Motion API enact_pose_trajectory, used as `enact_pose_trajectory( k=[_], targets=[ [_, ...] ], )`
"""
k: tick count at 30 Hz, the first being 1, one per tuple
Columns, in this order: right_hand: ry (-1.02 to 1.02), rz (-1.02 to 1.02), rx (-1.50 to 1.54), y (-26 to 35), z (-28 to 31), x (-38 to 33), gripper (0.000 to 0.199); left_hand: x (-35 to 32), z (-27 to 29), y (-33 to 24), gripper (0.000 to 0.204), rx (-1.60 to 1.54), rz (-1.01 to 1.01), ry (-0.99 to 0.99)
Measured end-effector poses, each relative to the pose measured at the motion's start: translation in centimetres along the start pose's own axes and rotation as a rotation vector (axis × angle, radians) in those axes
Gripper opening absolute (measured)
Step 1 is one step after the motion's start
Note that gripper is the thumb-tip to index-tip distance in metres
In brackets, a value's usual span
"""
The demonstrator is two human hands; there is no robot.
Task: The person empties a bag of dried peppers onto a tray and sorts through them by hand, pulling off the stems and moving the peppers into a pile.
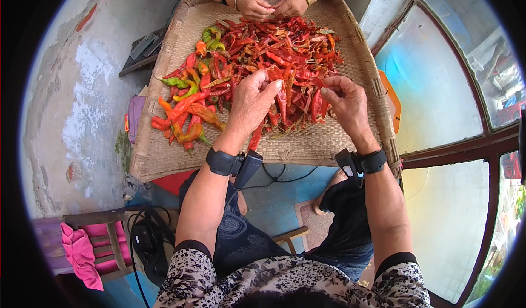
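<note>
Above the near half of a woven tray (150, 156), both my hands work with dried red chili peppers. Thumb and fingers of my left hand (249, 102) are pinched on a red chili pepper (281, 97) that hangs down past the thumb. Opposite it, a little to the right, my right hand (349, 104) pinches another red chili piece (317, 104); whether the two pieces are joined I cannot tell. Beneath my hands spreads a heap of dried red chilies (285, 50). To its left lie plumper peppers (183, 108), red, orange and green.
Across the tray, another person's hands (274, 6) meet over its far edge. A window (438, 83) stands on the right, a bare wall (82, 89) on the left. At lower left are a wooden chair (112, 239) with a pink cloth (81, 253) and a black cable (133, 253).
</note>
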State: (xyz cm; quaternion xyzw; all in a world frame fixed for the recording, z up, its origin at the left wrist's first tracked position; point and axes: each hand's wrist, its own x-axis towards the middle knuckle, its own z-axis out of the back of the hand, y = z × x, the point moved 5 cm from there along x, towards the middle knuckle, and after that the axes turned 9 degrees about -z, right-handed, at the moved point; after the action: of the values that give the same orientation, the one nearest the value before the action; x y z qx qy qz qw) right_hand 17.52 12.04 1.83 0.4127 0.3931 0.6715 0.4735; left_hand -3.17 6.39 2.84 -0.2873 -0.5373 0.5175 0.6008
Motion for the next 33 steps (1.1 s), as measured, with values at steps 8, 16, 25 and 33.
enact_pose_trajectory(
  k=[8,16,25,33],
  targets=[
    [-0.404,-0.364,1.145,-4.4,7.9,1.5,0.011,0.4,-0.6,0.5,0.025,0.018,0.010,0.005],
    [0.414,-0.346,0.215,-0.2,-2.3,-0.6,0.043,1.1,-4.3,0.9,0.020,-0.053,0.042,0.062],
    [-0.001,-0.147,-0.187,-0.6,-0.4,0.3,0.027,3.8,-6.6,-2.5,0.052,0.907,-0.520,0.015],
    [0.125,-0.237,0.101,-4.7,-3.3,2.0,0.027,4.2,-5.5,1.1,0.044,1.114,-0.214,0.262]
  ],
)
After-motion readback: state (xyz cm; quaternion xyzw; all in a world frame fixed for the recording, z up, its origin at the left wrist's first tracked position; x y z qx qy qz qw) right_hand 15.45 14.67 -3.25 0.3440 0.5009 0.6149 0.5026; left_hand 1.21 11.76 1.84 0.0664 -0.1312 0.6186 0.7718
